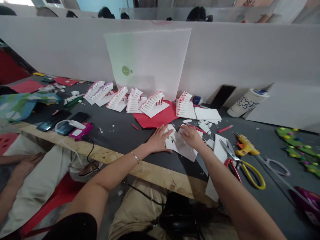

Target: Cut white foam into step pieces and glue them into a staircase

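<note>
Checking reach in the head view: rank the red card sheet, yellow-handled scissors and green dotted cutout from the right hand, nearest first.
Right hand:
1. Red card sheet: ahead, left.
2. Yellow-handled scissors: right.
3. Green dotted cutout: far right.

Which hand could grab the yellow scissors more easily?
Probably the right hand: it is nearer the yellow-handled scissors, while the left hand lies farther away, beyond it.

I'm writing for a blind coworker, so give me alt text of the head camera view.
The left hand and right hand press folded white paper on a dark grey worktable. Behind them stand white pop-up paper staircases with red trim. Yellow-handled scissors and a yellow glue gun lie to the right.
</note>
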Action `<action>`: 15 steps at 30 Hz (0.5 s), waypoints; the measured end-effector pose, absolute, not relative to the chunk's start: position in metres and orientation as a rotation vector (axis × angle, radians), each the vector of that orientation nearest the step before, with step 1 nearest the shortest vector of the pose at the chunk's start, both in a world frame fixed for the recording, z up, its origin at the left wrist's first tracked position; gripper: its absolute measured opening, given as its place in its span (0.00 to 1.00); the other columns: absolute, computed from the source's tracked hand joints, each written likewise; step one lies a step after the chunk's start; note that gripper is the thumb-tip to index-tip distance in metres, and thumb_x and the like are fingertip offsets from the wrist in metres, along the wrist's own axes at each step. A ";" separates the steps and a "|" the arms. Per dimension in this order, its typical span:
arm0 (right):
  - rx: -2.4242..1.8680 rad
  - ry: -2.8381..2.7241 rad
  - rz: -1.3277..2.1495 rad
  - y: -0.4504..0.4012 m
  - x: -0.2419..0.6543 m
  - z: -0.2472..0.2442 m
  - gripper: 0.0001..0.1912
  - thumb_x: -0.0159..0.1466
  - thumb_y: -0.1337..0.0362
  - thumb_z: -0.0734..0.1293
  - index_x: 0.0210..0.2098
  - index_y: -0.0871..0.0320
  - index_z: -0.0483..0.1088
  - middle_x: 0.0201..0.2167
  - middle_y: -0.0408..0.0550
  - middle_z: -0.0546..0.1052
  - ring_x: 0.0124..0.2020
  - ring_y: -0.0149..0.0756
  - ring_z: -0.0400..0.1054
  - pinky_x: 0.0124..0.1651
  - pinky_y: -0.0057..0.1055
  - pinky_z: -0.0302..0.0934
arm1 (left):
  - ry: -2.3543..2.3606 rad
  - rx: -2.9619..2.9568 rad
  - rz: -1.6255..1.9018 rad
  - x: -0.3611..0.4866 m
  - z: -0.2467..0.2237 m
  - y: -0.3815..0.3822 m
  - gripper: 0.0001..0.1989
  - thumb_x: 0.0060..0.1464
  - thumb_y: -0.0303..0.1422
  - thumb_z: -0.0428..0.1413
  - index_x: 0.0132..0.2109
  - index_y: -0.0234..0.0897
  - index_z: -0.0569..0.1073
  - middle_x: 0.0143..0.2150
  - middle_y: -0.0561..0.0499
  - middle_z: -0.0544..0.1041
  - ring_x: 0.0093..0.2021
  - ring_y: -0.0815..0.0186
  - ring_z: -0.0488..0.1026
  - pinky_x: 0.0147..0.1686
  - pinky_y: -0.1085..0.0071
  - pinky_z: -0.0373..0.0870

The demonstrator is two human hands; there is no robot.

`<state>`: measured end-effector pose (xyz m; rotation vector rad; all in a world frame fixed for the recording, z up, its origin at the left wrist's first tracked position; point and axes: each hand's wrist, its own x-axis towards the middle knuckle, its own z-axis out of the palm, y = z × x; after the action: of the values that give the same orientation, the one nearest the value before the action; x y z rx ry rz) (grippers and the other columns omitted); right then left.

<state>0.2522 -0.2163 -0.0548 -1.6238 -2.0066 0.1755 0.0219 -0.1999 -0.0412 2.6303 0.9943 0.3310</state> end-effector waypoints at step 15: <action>-1.562 -2.089 0.223 -0.267 0.252 -0.051 0.25 0.58 0.62 0.71 0.55 0.56 0.68 0.49 0.58 0.75 0.53 0.51 0.69 0.56 0.48 0.63 | 0.880 2.740 0.224 0.023 -0.033 -0.201 0.33 0.51 0.33 0.59 0.64 0.33 0.62 0.70 0.34 0.57 0.71 0.46 0.52 0.66 0.51 0.56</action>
<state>0.2516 -0.2668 -0.0512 -1.5617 -2.0891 0.2231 0.0233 -0.2011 -0.0334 2.7401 0.8796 0.2241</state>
